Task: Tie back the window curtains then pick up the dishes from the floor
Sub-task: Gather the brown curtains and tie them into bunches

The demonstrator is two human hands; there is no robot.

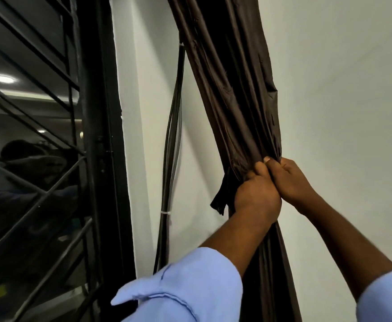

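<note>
Dark brown curtain (234,94): gathered into a narrow bunch of pleats, hung against the white wall (341,112) to the right of the window. The bunch is cinched at mid-height, where both hands meet on it, and falls on below them to the bottom edge of the view. A short loose strip of the same brown cloth (219,201) is seen hanging just left of the hands; whether it is a tie-back cannot be told.

Left hand (256,196): fingers curled, grip closed round the gathered curtain, knuckles toward the camera.

Right hand (290,180): grip likewise closed on the curtain, thumb pressed into the folds, touching the left hand.

Sleeves: light blue, pushed back on both forearms (190,287).

Bundle of dark cables (170,145): run down the wall between window frame and curtain, bound with a white tie (165,213) low down and another higher up.

Window (27,135): black metal frame with diagonal bars, at left; ceiling lights and a dim figure are reflected in the glass.
</note>
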